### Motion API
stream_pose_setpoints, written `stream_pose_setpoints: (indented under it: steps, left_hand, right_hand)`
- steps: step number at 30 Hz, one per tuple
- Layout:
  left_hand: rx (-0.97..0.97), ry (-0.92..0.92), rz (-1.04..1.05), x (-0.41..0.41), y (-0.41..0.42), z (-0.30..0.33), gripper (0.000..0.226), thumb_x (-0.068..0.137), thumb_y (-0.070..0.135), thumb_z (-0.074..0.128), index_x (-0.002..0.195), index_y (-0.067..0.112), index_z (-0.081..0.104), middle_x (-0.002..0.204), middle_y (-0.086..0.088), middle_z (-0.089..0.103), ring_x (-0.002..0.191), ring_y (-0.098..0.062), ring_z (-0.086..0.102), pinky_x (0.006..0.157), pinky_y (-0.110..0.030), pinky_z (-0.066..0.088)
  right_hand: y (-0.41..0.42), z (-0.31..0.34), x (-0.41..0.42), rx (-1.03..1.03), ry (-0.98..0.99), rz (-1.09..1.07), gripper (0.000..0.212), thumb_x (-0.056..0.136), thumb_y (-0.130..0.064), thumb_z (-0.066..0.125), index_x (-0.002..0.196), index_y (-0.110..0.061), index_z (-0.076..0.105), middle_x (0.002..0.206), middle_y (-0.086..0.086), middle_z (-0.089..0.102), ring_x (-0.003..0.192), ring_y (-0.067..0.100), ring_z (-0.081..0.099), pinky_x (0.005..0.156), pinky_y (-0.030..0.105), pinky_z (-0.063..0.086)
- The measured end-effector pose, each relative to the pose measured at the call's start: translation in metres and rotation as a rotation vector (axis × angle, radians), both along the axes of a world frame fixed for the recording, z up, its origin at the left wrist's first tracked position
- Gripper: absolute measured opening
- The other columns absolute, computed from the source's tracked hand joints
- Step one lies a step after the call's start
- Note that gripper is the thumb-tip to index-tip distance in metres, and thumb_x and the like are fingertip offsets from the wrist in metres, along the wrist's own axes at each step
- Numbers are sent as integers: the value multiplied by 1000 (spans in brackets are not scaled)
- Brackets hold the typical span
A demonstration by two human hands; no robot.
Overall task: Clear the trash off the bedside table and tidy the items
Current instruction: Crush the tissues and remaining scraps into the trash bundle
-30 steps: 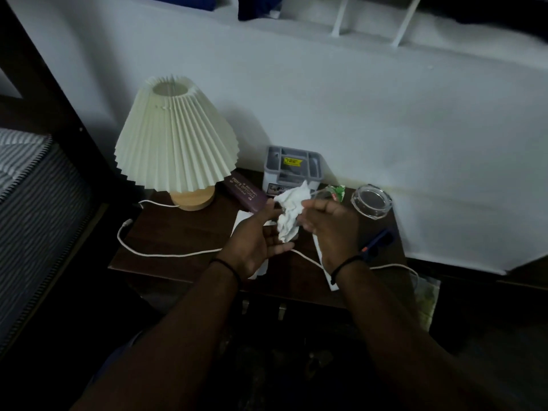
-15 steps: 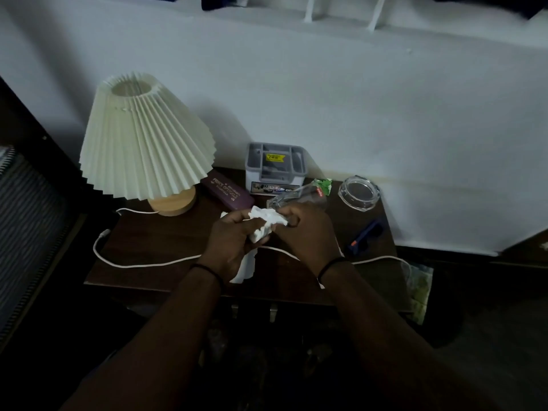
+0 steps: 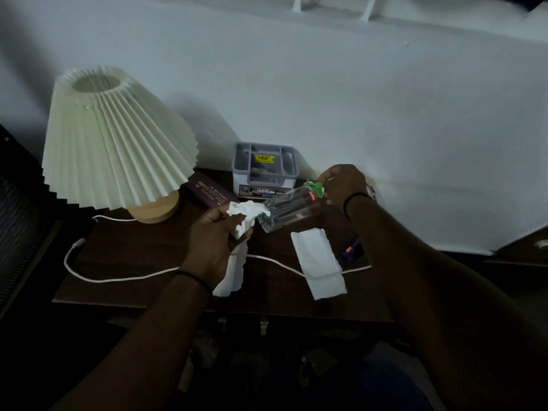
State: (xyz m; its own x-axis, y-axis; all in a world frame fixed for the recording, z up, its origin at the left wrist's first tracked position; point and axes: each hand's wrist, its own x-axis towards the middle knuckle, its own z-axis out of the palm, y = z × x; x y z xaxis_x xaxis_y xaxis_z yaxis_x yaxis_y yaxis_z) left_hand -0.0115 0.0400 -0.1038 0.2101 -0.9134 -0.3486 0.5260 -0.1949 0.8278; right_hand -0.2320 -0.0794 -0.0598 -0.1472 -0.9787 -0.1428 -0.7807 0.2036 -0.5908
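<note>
White crumpled tissue [image 3: 241, 216] gripped in left hand [image 3: 213, 241]; right hand [image 3: 341, 185] pinches clear wrapper [image 3: 289, 209]

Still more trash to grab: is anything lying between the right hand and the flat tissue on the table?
Nothing visible blocks it. The flat tissue lies bare below the right hand, which holds the clear wrapper.

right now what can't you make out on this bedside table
- Round clear dish: head view, fully hidden behind the right hand.
- Blue pen: mostly covered by the right forearm.
- Organizer box contents: too dim to tell.
- Second tissue: its upper part is hidden under the left hand, whose grip holds the crumpled tissue.
- Cable right end: passes under the forearm.
</note>
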Motion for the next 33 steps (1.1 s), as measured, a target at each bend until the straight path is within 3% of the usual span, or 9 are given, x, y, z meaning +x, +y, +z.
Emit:
stream_pose_setpoints:
  steps: [5,14,18,21,24,26,28,30,33]
  left_hand:
    - [6,-14,29,4,-9,-6,21,91,-8,55,85,7,69,73,-4,76,67,-13,72,58,-21,58]
    - [39,5,35,7,-17,-11,16,92,-6,54,102,0,66,98,-13,71,85,-23,70,68,-25,61]
    - [51,-8,37,6,-16,-7,16,92,-3,56,106,-3,64,105,-19,68,91,-28,67,70,-26,60]
    - [60,-15,3,1,-12,-5,23,93,-1,58,114,-11,60,118,-25,64,107,-36,64,77,-27,58]
    - [46,15,5,-9,-3,0,5,91,-3,60,94,-3,64,102,-21,71,92,-30,70,68,-24,61]
    - [43,27,0,-15,6,1,7,90,-5,61,90,0,66,90,-15,73,81,-26,70,65,-24,61]
    - [37,7,-20,-18,18,2,11,88,-5,62,99,-3,66,90,-15,72,81,-25,69,68,-26,61]
    - [27,-2,-28,-21,31,4,7,87,-7,62,93,-3,65,79,-12,73,72,-22,68,67,-27,60]
    - [31,-70,-42,-24,55,14,12,87,-8,60,82,2,64,60,-5,68,54,-13,63,53,-21,53]
  right_hand:
    - [-41,-26,10,39,260,80,26,84,-23,69,107,-12,74,116,9,71,112,29,64,93,31,50]
    - [-56,-43,9,-36,270,47,24,85,-25,70,98,-5,75,103,15,73,103,33,67,86,32,51]
    - [-45,-23,-2,35,-57,-57,10,84,-14,68,74,-15,70,72,6,70,69,22,69,60,26,56]
    - [-21,-2,-6,-80,-382,-109,16,83,1,66,67,3,65,57,11,57,48,20,55,51,28,47]
    - [17,27,0,-125,-613,-78,10,81,1,71,72,0,67,62,11,60,47,14,53,46,23,46]
    - [45,41,10,-95,-673,-27,9,79,-1,74,74,-6,69,73,14,66,60,19,61,58,31,56]
    - [75,50,23,-27,-678,41,9,79,2,73,76,-4,67,82,20,68,73,28,65,70,40,58]
    - [102,52,38,14,-693,93,11,80,6,72,76,-3,66,82,19,68,74,29,67,67,36,61]
    - [141,48,59,-78,-560,167,12,77,6,73,75,-5,69,80,13,71,76,27,70,72,36,62]
